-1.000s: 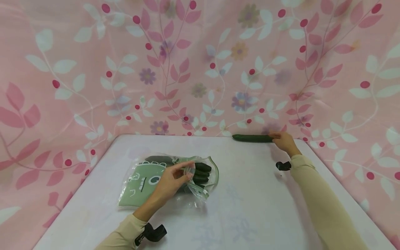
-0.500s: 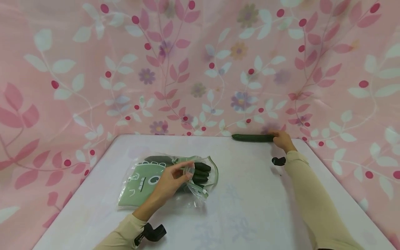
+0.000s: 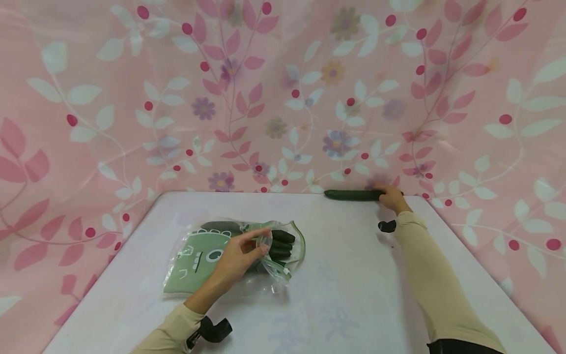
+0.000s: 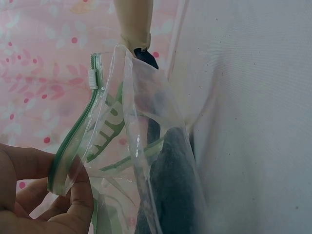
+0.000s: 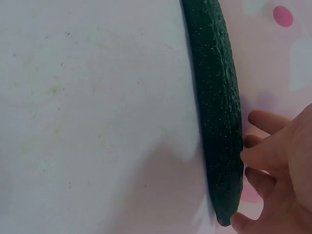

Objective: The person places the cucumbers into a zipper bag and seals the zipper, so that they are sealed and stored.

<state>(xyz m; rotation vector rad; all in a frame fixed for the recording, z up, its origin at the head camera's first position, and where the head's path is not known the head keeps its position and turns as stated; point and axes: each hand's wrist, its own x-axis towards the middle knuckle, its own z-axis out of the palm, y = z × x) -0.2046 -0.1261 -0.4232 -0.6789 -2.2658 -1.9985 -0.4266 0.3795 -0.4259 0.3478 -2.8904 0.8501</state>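
Observation:
My left hand [image 3: 236, 255] pinches the green-trimmed mouth of a clear zip bag [image 4: 78, 129] between thumb and fingers. A green cartoon face is printed on the bag. Several cucumbers [image 3: 282, 238] lie inside, their ends showing at the opening. At the table's far edge, a single long dark green cucumber [image 5: 214, 107] lies flat. My right hand [image 3: 392, 199] is at its right end. In the right wrist view, the fingers are loosely bent right at the cucumber's side, with the thumb tip by its end, not wrapped around it.
The white table [image 3: 345, 275] ends at a pink floral curtain [image 3: 283, 98] just behind the loose cucumber. Black wrist cameras are strapped to both forearms. The bag lies left of the table's middle.
My right hand has shifted left along the cucumber, and a bit of the end now shows beyond it. The left hand stays at the bag's mouth. The whole view has slid slightly.

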